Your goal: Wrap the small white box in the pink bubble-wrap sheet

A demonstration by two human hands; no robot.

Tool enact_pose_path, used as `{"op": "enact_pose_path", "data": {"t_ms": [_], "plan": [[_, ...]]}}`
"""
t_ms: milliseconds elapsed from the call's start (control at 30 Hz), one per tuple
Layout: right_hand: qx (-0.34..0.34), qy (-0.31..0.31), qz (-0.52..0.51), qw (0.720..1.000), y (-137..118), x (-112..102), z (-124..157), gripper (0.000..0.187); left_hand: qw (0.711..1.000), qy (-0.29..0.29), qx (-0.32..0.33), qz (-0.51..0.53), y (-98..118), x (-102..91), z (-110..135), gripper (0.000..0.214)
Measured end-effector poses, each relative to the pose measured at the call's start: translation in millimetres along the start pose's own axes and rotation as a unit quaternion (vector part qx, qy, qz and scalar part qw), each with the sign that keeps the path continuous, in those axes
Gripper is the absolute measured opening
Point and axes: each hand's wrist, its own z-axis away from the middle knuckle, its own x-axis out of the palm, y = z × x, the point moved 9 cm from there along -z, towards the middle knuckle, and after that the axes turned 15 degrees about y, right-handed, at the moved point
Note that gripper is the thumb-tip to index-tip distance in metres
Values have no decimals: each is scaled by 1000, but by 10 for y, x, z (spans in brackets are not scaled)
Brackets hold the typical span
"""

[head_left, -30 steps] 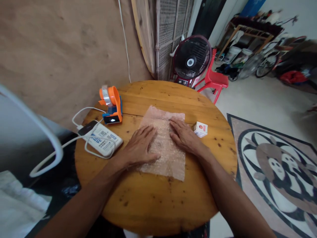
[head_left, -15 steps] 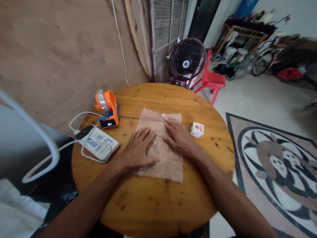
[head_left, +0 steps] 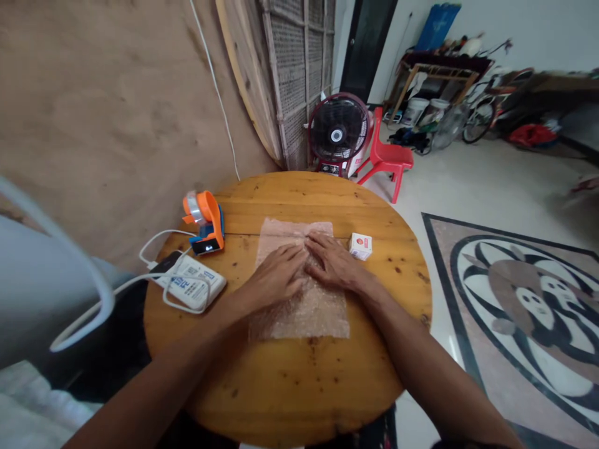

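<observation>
A sheet of clear, pinkish bubble wrap (head_left: 309,315) lies on the round wooden table, its surface slightly creased near the middle. My left hand (head_left: 276,277) rests flat on its left half, fingers stretched toward the centre. Across from it, my right hand (head_left: 333,262) lies palm down on the right half, fingers reaching up and left. The fingertips of both hands come close together or touch; I cannot tell which. Just right of my right hand stands a small white box (head_left: 360,246) with red print.
An orange and blue tape dispenser (head_left: 206,221) stands at the table's left back. Near it lies a white power bank-like block (head_left: 196,284) with a white cable looped over it. Behind the wooden table (head_left: 299,386) are a fan (head_left: 339,131) and a red chair (head_left: 390,156).
My left hand has moved right and inward over the bubble wrap, closing the gap to my right hand. The wrap now looks bunched between them. The camera view has shifted slightly.
</observation>
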Motion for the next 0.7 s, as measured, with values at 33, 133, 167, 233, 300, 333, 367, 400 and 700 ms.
{"op": "enact_pose_path", "data": {"t_ms": [33, 133, 167, 233, 300, 333, 367, 400, 700], "plan": [[1, 3, 3, 1000, 0, -6, 2, 66, 1000, -1, -3, 14, -56, 83, -33, 53], [4, 9, 11, 1000, 10, -17, 5, 66, 999, 6, -17, 42, -239, 250, -47, 69], [6, 9, 10, 1000, 17, -17, 5, 66, 999, 4, -15, 46, -279, 280, -27, 72], [6, 7, 4, 1000, 24, -18, 0, 65, 999, -8, -12, 50, -331, 315, 20, 76], [-1, 12, -5, 1000, 4, -39, -11, 64, 998, -21, -14, 53, -357, 330, 52, 79], [-8, 20, -10, 1000, -26, -62, -18, 62, 998, -24, -15, 56, -363, 332, 56, 81], [-18, 31, -16, 999, -69, -92, -24, 59, 998, -24, -16, 60, -366, 329, 53, 83], [-30, 42, -24, 998, -125, -124, -26, 55, 998, -21, -17, 64, -364, 325, 46, 85], [-36, 8, -28, 999, -272, -44, 61, 71, 996, -4, -25, 83, -359, 281, 29, 84]]}}
